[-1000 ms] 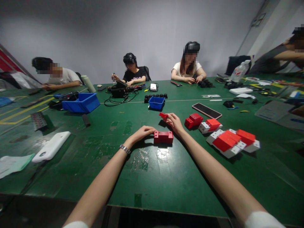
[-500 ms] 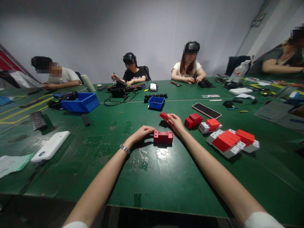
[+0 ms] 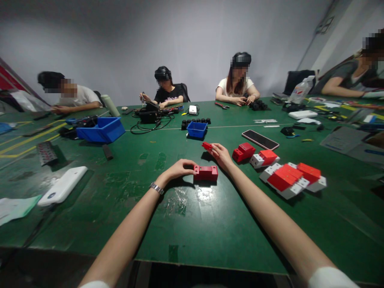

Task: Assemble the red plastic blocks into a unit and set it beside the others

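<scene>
My left hand point(image 3: 182, 167), with a metal watch on the wrist, pinches the left end of a red plastic housing point(image 3: 205, 173). The housing rests on the green table, its ends raised and its middle recessed. Further from me, my right hand point(image 3: 220, 152) is closed on a small red plastic piece point(image 3: 207, 146), held above the table; fingers cover part of it. Right of that hand lies another red housing point(image 3: 244, 152). Close by are a red and white module point(image 3: 265, 159) and a larger group of red and white modules point(image 3: 285, 178).
A phone point(image 3: 260, 139) lies behind the modules. Ahead stands a small blue bin point(image 3: 197, 130) with black knobs behind it; a larger blue bin point(image 3: 102, 130) stands left. A white power bank point(image 3: 63, 186) lies at left. Several people sit around the table.
My left fingers have shifted slightly, and the thumb now shows at the housing's end. My right hand stays nearly still with the red piece. At far right, a person has leaned back and lowered an arm.
</scene>
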{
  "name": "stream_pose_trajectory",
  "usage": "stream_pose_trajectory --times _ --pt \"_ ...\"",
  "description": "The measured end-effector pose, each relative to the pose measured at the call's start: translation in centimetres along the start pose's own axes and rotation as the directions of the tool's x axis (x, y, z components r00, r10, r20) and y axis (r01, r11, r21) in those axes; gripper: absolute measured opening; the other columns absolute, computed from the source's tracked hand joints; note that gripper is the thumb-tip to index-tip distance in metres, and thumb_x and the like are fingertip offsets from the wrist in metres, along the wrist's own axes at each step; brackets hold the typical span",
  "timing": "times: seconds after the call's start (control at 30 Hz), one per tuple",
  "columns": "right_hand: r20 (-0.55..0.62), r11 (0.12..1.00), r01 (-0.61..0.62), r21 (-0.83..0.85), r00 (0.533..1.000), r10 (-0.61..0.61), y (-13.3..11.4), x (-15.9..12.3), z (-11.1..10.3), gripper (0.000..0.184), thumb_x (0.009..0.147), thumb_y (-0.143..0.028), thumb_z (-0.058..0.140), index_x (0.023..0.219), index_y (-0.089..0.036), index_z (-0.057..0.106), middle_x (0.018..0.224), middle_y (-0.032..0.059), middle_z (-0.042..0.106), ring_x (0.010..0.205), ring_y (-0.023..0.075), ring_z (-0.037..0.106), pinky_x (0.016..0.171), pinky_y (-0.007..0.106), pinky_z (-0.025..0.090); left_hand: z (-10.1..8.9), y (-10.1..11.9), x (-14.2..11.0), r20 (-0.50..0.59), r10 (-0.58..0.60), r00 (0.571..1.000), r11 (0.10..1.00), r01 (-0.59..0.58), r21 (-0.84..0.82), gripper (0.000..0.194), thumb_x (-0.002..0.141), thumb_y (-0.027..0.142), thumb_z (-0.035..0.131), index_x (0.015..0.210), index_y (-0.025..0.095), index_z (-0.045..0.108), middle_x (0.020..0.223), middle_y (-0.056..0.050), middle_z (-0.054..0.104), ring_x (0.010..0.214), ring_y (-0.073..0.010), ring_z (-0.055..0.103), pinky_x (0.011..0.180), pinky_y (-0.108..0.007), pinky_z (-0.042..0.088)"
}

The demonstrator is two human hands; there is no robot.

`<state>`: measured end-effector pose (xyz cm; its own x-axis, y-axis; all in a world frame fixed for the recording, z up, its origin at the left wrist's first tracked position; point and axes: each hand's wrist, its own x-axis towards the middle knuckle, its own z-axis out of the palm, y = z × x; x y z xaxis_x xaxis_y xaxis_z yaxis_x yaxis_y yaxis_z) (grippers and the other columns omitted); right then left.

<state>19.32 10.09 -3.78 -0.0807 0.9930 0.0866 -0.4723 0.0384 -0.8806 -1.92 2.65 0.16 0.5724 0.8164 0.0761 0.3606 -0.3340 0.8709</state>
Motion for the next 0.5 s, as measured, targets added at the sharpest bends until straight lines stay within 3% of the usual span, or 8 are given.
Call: stream_pose_trajectory --times 0.5 --pt "-0.01 1.0 -0.005 -0.03 1.0 0.005 0.04 0.06 -0.09 0.03 0.059 -0.041 0.075 0.075 -0.021 0.06 0.079 0.0004 0.069 0.081 0.0171 0.066 0.082 0.032 0.05 -0.03 -0.45 0.22 0.014 0.027 1.0 1.0 -0.028 0.007 0.04 0.083 0.047 0.051 0.094 0.012 0.067 0.096 -0.008 0.067 0.092 -0.0206 0.058 0.086 -0.029 0.041"
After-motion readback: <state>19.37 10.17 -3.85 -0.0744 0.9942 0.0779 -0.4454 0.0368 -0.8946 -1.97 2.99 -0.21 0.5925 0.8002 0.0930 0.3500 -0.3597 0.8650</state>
